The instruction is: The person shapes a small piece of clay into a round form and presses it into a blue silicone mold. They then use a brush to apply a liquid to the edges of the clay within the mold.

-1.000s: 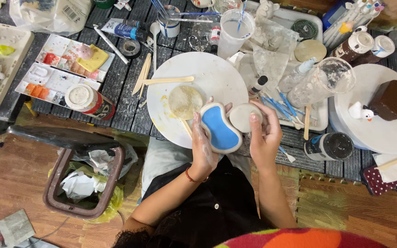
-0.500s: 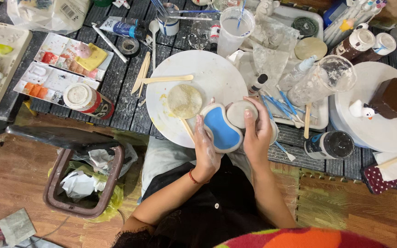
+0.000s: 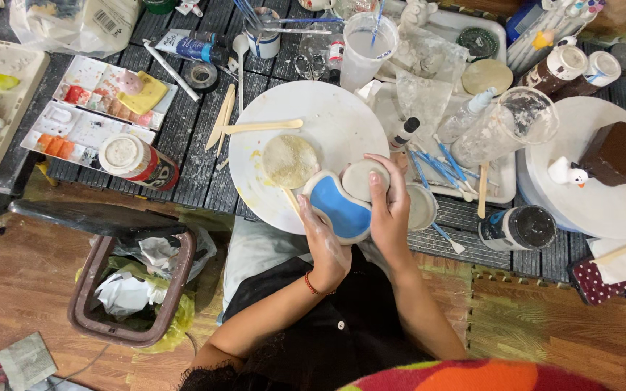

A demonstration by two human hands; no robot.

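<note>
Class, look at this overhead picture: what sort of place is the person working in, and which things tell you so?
Probably a pottery or craft-painting studio. The hands hold a blue-glazed clay piece over a round white turntable, paint palettes lie to one side, and a cup of brushes stands behind.

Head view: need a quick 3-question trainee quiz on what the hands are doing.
1. True or false: both hands grip the blue piece.
2. What does the right hand press on? A) a grey clay disc B) a paint tube C) a wooden stick
3. What lies on the white round board just above the textured yellowish disc?

Key:
1. False: only the left hand holds it.
2. A, the grey clay disc.
3. A wooden stick.
</note>
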